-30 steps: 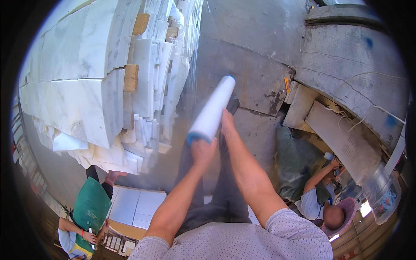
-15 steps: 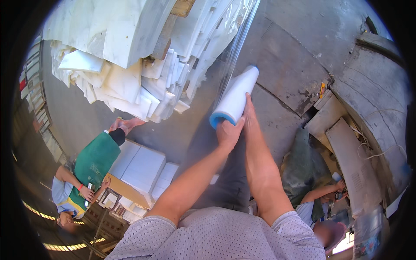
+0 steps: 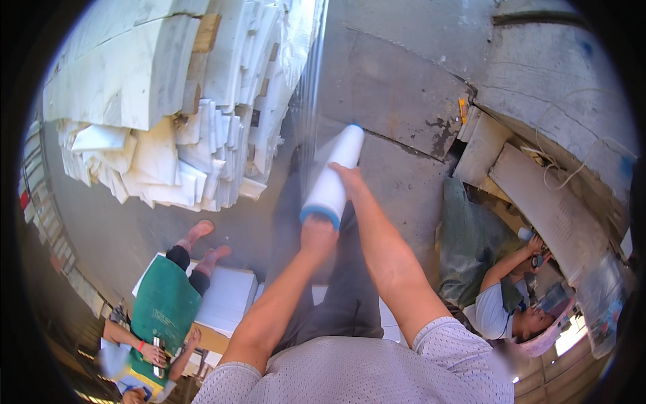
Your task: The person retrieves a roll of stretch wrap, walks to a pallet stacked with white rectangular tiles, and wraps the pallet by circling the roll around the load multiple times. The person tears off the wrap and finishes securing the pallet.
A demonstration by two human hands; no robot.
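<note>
A white roll of stretch film (image 3: 332, 176) with a blue core is held out before me, tilted with its far end up and to the right. My left hand (image 3: 319, 234) is at the near end, its fingers inside the core and mostly hidden. Around the right side of the roll, partway along, my right hand (image 3: 348, 179) is closed. A taut band of clear film (image 3: 309, 101) runs from the roll toward the stack of white stone slabs (image 3: 151, 158) at upper left, whose right side has film over it.
At lower left a person in a green apron (image 3: 165, 296) stands by white boxes (image 3: 227, 296), holding a small object. Another person (image 3: 494, 310) works at lower right beside grey slabs (image 3: 538, 202) and a loose cable (image 3: 553, 176). Cracked concrete floor (image 3: 397, 81) lies ahead.
My right hand has shifted farther up the roll, and my left hand has gone deeper into the core end. The roll stands steeper in view. The slab stack now appears farther left.
</note>
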